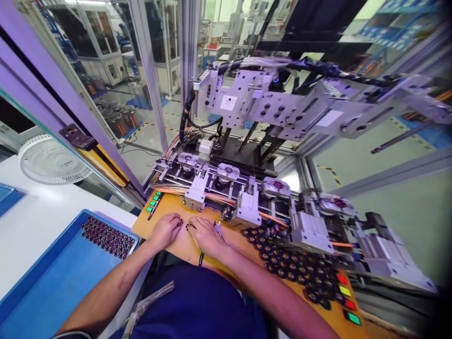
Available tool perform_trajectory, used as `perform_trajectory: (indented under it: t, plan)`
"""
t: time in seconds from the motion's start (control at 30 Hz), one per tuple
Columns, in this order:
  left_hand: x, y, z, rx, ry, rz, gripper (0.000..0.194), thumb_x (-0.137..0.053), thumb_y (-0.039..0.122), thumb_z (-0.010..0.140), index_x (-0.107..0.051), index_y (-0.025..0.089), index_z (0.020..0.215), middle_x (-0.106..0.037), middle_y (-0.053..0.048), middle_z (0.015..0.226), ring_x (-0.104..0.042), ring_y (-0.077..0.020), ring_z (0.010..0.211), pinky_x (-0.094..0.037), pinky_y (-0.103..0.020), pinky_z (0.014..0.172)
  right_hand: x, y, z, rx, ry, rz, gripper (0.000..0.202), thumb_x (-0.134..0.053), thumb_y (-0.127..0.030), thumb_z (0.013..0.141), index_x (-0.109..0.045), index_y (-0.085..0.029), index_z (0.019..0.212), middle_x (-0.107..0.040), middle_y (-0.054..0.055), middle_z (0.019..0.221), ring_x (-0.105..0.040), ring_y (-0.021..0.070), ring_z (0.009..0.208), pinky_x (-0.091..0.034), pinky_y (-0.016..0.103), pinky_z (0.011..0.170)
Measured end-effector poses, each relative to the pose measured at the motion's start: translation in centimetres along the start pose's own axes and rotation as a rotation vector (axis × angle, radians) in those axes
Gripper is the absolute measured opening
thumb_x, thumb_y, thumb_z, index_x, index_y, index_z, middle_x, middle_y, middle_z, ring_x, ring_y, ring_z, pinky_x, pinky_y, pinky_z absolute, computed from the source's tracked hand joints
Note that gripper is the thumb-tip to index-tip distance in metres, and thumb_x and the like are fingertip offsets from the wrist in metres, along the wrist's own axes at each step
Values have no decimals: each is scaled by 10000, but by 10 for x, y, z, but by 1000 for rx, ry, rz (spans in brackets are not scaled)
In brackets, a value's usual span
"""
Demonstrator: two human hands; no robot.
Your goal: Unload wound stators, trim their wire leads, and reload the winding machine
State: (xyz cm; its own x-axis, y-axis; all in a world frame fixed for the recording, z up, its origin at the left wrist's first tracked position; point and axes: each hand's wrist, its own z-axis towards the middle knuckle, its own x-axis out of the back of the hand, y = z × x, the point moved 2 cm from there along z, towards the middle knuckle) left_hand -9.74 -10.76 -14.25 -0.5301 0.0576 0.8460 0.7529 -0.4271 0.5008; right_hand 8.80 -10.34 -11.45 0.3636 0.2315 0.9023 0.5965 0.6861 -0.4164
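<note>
My left hand (166, 231) is over the orange work panel (144, 226), its fingers closed on a small dark ring part (181, 221). Just to its right, my right hand (202, 233) pinches a second small dark ring part (188, 227) at its fingertips. The two parts are a short gap apart. Beneath the right palm, partly hidden, a thin blue-and-white item (218, 230) shows. On the right of the panel lie many dark ring parts (293, 263) in rows.
Beyond the hands stands a machine with metal fixtures (228, 173) and an overhead plate (261, 103). Green buttons (152, 203) sit at the panel's left, coloured buttons (345, 291) at its right. A blue tray (56, 287) with small parts and a white fan (52, 160) are left.
</note>
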Motion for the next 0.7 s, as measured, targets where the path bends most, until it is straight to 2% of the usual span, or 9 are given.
perform_trajectory:
  t: [0.1,0.2,0.27,0.37,0.43,0.47,0.53,0.6,0.7]
  plan:
    - [19,10,-5,-47,68,47,181,-520,238,924,-679,153,939,-689,-145,1088,-671,-239,996,-579,-423,860,53,6,-45,-18,116,-54,302,-392,-133,969,-685,-183,1028,-638,148,1189,-579,276,1117,-519,447,936]
    - [58,38,9,-170,110,55,156,-557,262,923,-662,167,987,-693,-121,1081,-678,-222,991,-579,-387,861,130,25,-108,-78,234,-150,269,-432,-168,969,-673,-152,1085,-633,159,1201,-566,285,1156,-490,482,992]
    - [84,71,41,-359,167,81,168,-590,262,913,-645,172,1044,-692,-105,1087,-668,-205,1005,-562,-364,886,181,50,-140,-207,268,-323,247,-481,-222,960,-683,-146,1080,-640,156,1177,-589,276,1125,-494,451,999]
    - [99,133,120,-597,118,96,219,-571,293,927,-641,165,1090,-675,-100,1107,-637,-201,1024,-538,-382,915,239,105,-167,-510,110,-452,240,-543,-235,916,-699,-137,1071,-620,163,1216,-591,302,1144,-473,451,1033]
    - [88,172,178,-623,-32,143,297,-562,357,926,-651,133,1100,-641,-140,1178,-577,-256,1139,-491,-458,993,263,139,-173,-619,71,-469,228,-582,-208,882,-711,-113,1044,-632,181,1174,-620,316,1091,-492,459,998]
    - [77,188,205,-591,-139,176,310,-576,356,918,-654,128,1113,-603,-158,1248,-523,-281,1218,-447,-484,1045,270,153,-175,-649,63,-467,217,-610,-198,865,-715,-106,1031,-639,184,1152,-631,311,1066,-500,449,985]
    - [52,213,246,-602,-228,204,313,-642,348,874,-669,155,1119,-559,-153,1331,-456,-300,1298,-426,-471,1070,275,174,-177,-701,29,-450,211,-669,-203,840,-705,-114,1028,-649,157,1141,-637,274,1052,-501,421,983]
    - [27,227,270,-599,-286,236,295,-695,339,829,-693,177,1075,-544,-147,1353,-408,-331,1339,-420,-491,1066,273,186,-182,-736,-5,-418,226,-694,-260,857,-679,-134,1044,-645,115,1161,-625,233,1063,-500,414,981]
    - [2,231,283,-574,-362,285,256,-711,330,808,-714,168,1006,-544,-167,1342,-393,-371,1338,-425,-526,1035,264,195,-190,-758,-36,-357,233,-645,-337,918,-651,-150,1057,-623,82,1198,-600,211,1091,-502,430,969]
